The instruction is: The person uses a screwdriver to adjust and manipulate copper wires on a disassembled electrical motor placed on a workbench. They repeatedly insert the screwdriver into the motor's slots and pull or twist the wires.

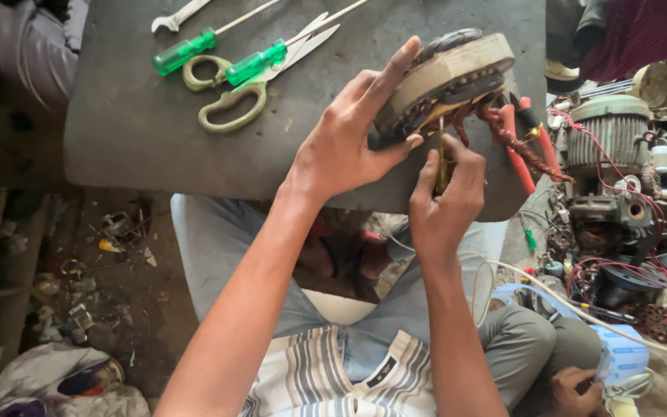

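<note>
I judge prying is underway: left hand (341, 147) clamps the motor stator (445, 77) on the desk (156, 147); right hand (445, 201), at six o'clock, fingers pinching a thin tool (441, 158) (tip hidden), needs steady leverage.

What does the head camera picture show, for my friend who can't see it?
A person's left hand tilts a round motor stator on a dark work board, while the right hand pokes a thin tool into its copper windings. Green-handled screwdrivers, scissors and a spanner lie on the board; old motor parts sit on the right.
</note>
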`<action>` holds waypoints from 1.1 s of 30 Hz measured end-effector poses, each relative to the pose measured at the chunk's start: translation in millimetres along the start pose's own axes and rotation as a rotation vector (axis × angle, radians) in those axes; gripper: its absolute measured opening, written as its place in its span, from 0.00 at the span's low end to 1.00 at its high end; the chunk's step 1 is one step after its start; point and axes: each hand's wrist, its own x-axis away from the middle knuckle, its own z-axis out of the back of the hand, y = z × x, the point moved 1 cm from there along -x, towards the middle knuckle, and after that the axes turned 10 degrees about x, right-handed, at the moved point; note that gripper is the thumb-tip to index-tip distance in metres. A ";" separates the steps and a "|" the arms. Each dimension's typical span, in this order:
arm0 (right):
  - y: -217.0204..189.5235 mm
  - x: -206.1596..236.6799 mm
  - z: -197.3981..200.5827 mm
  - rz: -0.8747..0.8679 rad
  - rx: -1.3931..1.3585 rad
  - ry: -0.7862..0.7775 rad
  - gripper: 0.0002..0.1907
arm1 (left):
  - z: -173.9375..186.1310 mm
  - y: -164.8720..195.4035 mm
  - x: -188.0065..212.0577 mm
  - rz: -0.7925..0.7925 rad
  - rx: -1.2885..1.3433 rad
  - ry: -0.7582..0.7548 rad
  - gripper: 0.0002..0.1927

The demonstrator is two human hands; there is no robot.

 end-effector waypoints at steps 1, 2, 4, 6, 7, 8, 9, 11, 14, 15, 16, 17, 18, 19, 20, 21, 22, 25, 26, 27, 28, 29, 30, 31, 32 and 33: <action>-0.4 -0.2 2.6 0.005 0.006 -0.016 0.12 | -0.4 0.0 -0.5 0.005 0.006 -0.001 0.50; -0.7 -2.8 3.4 0.010 0.012 -0.029 0.12 | -0.5 0.0 -1.0 0.007 0.011 -0.001 0.50; -3.2 -9.2 2.8 0.003 0.044 -0.056 0.12 | -0.1 0.4 -2.2 0.021 0.013 -0.005 0.50; -7.5 -11.2 6.3 -0.016 0.011 -0.030 0.13 | -0.2 1.7 -2.3 0.040 0.003 -0.013 0.50; -10.8 -9.8 9.5 -0.031 -0.040 0.010 0.13 | -0.7 2.9 -1.9 0.039 0.001 -0.008 0.49; -13.2 -9.3 12.8 -0.044 -0.092 0.053 0.13 | -0.9 3.7 -1.7 0.035 -0.003 -0.003 0.49; -14.8 -9.3 15.8 -0.069 -0.122 0.038 0.15 | -1.0 3.9 -2.2 0.027 -0.009 0.004 0.49; -17.7 -7.1 22.6 -0.124 -0.180 0.000 0.20 | -0.5 4.4 -1.8 0.029 -0.021 0.004 0.49; -13.7 -15.6 24.9 -0.198 -0.180 0.004 0.21 | -2.3 2.2 -4.3 0.036 -0.036 0.009 0.51; -11.9 -19.1 23.6 -0.208 -0.162 -0.046 0.20 | -2.0 1.8 -4.0 0.049 -0.046 0.009 0.51; -8.9 -24.8 20.7 -0.219 -0.144 -0.097 0.19 | -1.2 1.9 -3.2 0.053 -0.050 0.003 0.52; -5.7 -30.8 17.3 -0.227 -0.126 -0.147 0.18 | -0.8 1.8 -2.9 0.054 -0.053 -0.002 0.52; -4.5 -36.6 12.5 -0.156 -0.024 -0.138 0.17 | -1.1 1.7 -3.1 0.053 -0.054 -0.007 0.52; -4.9 -41.4 6.6 -0.086 0.078 -0.132 0.16 | -0.5 1.8 -3.0 0.031 -0.052 -0.006 0.51; -5.5 -43.3 3.4 -0.016 0.181 -0.126 0.15 | 0.0 1.8 -3.5 0.008 -0.050 -0.005 0.51; -5.1 -44.0 1.8 -0.041 0.204 -0.145 0.11 | -0.3 1.8 -3.9 -0.016 -0.048 -0.004 0.51; -4.5 -45.1 0.4 -0.064 0.225 -0.162 0.09 | -1.2 1.3 -4.7 -0.005 -0.043 -0.007 0.51; -2.4 -41.2 6.8 -0.094 0.176 -0.144 0.06 | -1.4 0.8 -4.3 0.023 -0.045 -0.006 0.52; -0.6 -40.3 10.7 -0.094 0.139 -0.123 0.05 | -1.7 0.2 -4.8 0.015 -0.052 -0.005 0.53; 0.2 -38.1 14.2 -0.113 0.068 -0.115 0.04 | -1.1 0.3 -4.1 0.010 -0.057 -0.006 0.53; 2.2 -35.8 18.8 -0.131 0.001 -0.107 0.04 | -0.8 0.0 -4.0 -0.002 -0.052 -0.002 0.53; 4.4 -34.2 22.8 -0.152 -0.063 -0.100 0.03 | -0.5 -0.6 -4.5 -0.013 -0.045 0.000 0.54; 6.4 -32.6 26.7 -0.157 -0.041 -0.072 0.03 | -0.6 -0.7 -4.2 -0.021 -0.036 0.000 0.54; 8.7 -31.8 30.2 -0.160 -0.017 -0.043 0.04 | -1.1 -0.9 -4.3 -0.017 -0.023 0.005 0.54; 10.9 -31.9 32.2 -0.160 0.002 -0.012 0.05 | -0.9 -1.4 -5.0 -0.014 -0.014 0.011 0.53; 12.7 -31.3 33.7 -0.164 0.014 -0.005 0.04 | 0.0 -1.6 -5.2 -0.011 -0.007 0.016 0.53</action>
